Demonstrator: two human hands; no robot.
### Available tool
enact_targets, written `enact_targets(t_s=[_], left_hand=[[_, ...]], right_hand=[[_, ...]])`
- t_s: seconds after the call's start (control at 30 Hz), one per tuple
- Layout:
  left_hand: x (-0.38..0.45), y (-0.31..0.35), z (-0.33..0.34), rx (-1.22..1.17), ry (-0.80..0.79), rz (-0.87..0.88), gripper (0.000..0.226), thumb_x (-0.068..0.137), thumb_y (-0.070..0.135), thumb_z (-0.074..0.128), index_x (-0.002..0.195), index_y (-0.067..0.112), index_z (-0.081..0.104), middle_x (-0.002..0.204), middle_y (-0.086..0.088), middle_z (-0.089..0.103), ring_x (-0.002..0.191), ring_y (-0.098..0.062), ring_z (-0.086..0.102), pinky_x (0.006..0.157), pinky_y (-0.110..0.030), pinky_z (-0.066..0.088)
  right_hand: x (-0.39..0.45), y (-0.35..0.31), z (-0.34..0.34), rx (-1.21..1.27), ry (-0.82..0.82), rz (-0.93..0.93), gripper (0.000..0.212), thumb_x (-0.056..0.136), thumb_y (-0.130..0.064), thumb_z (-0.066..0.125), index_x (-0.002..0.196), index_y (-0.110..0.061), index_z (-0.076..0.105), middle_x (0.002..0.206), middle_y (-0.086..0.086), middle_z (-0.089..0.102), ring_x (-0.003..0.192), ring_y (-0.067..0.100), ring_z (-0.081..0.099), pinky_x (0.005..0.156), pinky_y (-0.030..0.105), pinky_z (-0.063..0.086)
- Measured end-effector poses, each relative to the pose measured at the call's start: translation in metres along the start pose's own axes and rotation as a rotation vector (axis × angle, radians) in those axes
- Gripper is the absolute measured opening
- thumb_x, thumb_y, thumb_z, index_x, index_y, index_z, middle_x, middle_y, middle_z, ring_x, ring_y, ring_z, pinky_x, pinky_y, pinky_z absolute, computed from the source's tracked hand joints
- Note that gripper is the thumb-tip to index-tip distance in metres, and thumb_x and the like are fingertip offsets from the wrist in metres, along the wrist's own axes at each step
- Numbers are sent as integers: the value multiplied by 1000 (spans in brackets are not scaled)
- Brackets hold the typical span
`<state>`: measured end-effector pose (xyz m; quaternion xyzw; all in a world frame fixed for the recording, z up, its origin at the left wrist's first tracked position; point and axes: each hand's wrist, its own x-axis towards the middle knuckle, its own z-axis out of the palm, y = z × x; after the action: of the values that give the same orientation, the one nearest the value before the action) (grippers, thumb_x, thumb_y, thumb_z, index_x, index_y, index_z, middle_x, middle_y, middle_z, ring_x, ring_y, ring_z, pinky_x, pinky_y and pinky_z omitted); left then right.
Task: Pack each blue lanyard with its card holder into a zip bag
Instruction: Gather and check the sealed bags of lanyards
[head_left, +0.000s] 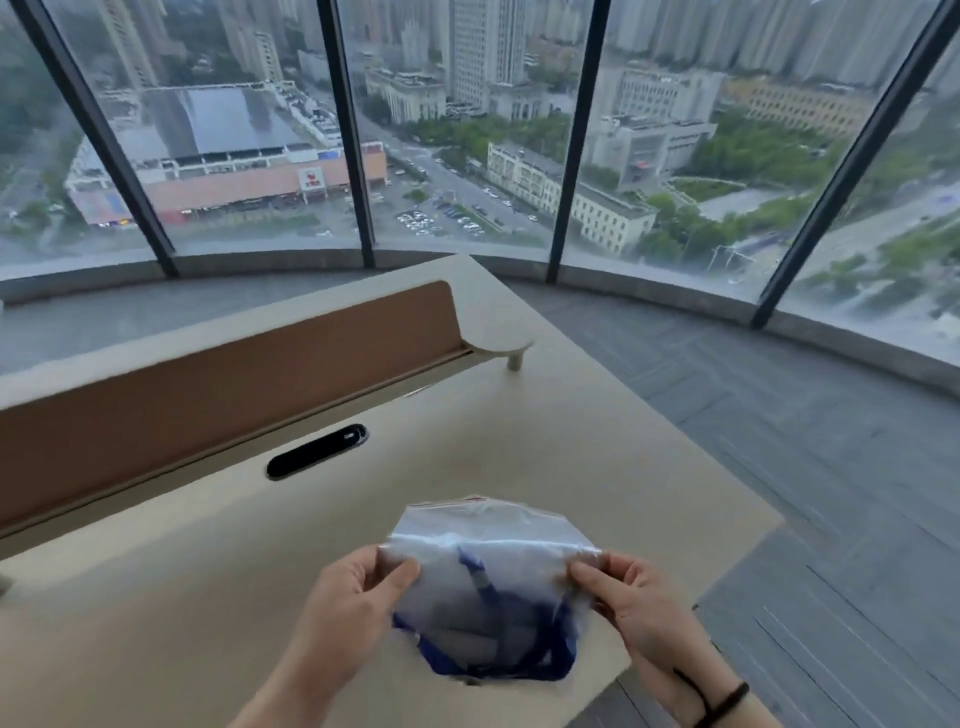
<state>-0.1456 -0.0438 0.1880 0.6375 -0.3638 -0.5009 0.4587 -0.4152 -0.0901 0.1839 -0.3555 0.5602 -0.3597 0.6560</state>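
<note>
Low in the frame's centre, a clear zip bag (488, 566) is held above the beige desk (208, 597), pinched at either side by the left hand (353, 597) and right hand (631, 605). A blue lanyard (498, 660) is seen bunched inside it; the card holder cannot be made out.

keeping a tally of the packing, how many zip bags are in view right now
1. The zip bag is held above the desk between the left hand and right hand, with a blue lanyard inside. Others may lie outside the frame.
</note>
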Motion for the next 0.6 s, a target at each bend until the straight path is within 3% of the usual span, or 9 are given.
enact_targets(t_s=[0.1,0.2,0.33,0.4,0.5,0.6], left_hand=[[9,11,75,26,-91,1,16,88,2,69,73,3,75,77,-20,75,67,-21,65,64,-30,52],[18,26,156,35,-160,4,12,88,3,70,77,2,76,81,-20,76,69,-20,67,65,-28,53],[29,46,262,34,-280,-3,12,91,6,66,89,-1,75,86,-20,77,75,-28,71,73,-37,54],[36,51,308,65,-305,9,11,91,7,67,89,1,75,86,-18,77,76,-27,72,72,-35,54],[46,57,367,134,-340,60,10,89,8,69,84,7,77,100,-11,76,91,-24,70,81,-34,52],[55,68,422,172,-379,114,13,89,8,70,79,6,77,125,-1,62,102,-12,65,85,-23,48]], right_hand=[[-8,-12,-74,51,89,-31,15,92,-2,61,98,5,72,97,24,74,94,36,70,93,44,54],[-14,-26,-147,130,186,-53,26,89,-1,63,114,0,64,98,21,75,96,34,72,90,46,54],[-16,-44,-236,191,318,-116,52,88,-2,66,128,-29,46,90,22,75,94,32,72,90,45,54],[-21,-54,-274,142,364,-161,49,90,-4,65,123,-37,52,87,22,75,88,27,74,84,38,56],[-27,-67,-326,148,434,-199,22,90,3,63,101,-14,70,83,20,75,70,15,72,61,20,55],[-27,-73,-372,138,517,-214,14,89,4,63,90,-4,74,77,7,77,68,9,70,62,16,53]])
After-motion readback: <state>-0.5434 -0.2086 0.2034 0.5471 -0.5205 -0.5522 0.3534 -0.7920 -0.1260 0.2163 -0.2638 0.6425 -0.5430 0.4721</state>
